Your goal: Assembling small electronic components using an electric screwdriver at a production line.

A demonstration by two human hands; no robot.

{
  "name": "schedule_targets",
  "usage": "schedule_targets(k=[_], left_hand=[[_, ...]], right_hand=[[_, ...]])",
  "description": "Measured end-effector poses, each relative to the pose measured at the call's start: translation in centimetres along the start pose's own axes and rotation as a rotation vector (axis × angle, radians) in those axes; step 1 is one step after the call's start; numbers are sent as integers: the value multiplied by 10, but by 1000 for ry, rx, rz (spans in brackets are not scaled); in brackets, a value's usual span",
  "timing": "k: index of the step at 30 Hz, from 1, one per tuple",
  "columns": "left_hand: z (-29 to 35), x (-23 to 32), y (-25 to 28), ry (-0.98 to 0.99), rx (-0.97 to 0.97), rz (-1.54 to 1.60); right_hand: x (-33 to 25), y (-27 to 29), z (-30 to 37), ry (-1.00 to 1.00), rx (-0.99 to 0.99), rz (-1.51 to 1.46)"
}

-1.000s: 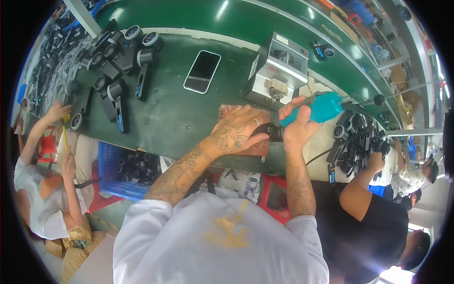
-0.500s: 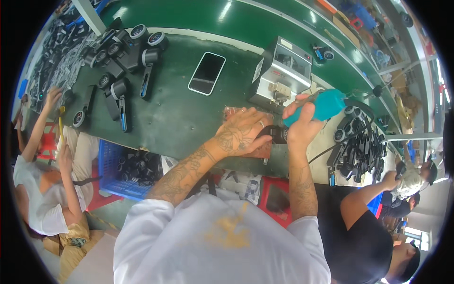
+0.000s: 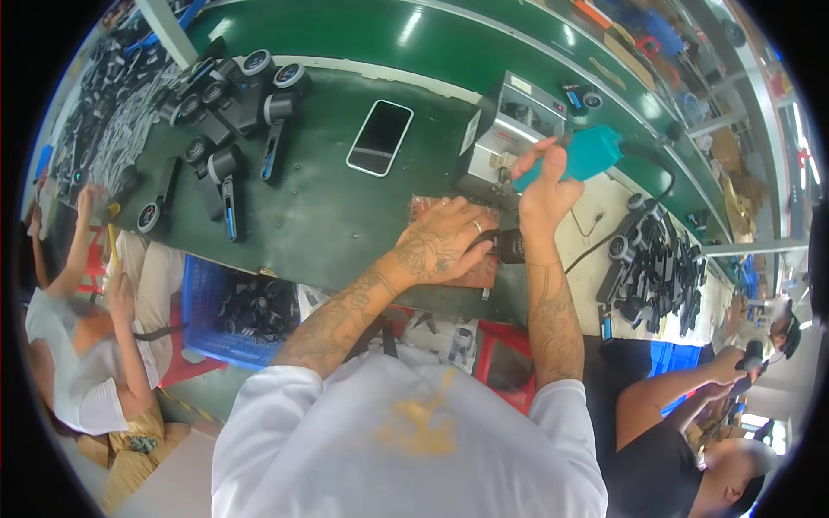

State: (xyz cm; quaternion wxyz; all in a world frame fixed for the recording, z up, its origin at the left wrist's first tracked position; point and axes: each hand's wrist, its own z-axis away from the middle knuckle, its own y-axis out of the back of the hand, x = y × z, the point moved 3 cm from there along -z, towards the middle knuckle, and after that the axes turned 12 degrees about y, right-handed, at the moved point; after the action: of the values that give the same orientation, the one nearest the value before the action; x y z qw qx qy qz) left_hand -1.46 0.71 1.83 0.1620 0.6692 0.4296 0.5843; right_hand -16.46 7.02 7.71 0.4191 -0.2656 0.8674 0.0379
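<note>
My right hand (image 3: 546, 200) is wrapped round a teal electric screwdriver (image 3: 583, 155) with a black cable. The screwdriver is raised in front of a grey screw feeder (image 3: 509, 142); its bit is hidden by my fingers and the machine. My left hand (image 3: 442, 242) lies over a reddish-brown block (image 3: 475, 278) on the green bench, fingers and thumb pressing down a black plastic part with a round end (image 3: 511, 246). Most of that part is hidden under the hand.
Several black handle parts with round ends (image 3: 220, 108) lie at the left, and a heap of similar parts (image 3: 652, 268) at the right. A phone (image 3: 380, 138) rests behind my left hand. A blue crate (image 3: 200, 311) stands below the bench. People work on both sides.
My right hand has lifted the screwdriver away from the black part, up toward the screw feeder. My left hand stays where it was. The person at the right has moved their arms.
</note>
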Motion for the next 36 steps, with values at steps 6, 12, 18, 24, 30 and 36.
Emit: schedule_targets(k=[6,12,18,24,30,36], left_hand=[[3,-6,-8,-6,88,-13],[-2,-3,-3,-4,34,15],[-3,0,-4,-9,41,10],[0,2,-3,5,36,6],[-6,5,-4,12,-23,-48],[-9,3,1,18,-23,-30]], right_hand=[[-28,28,34,-105,31,-48],[-41,39,53,-113,-40,-105],[-40,44,55,-84,-33,-113],[-47,49,47,-189,-106,-121],[-31,47,65,-93,-21,-145],[-24,41,67,-101,-14,-111]])
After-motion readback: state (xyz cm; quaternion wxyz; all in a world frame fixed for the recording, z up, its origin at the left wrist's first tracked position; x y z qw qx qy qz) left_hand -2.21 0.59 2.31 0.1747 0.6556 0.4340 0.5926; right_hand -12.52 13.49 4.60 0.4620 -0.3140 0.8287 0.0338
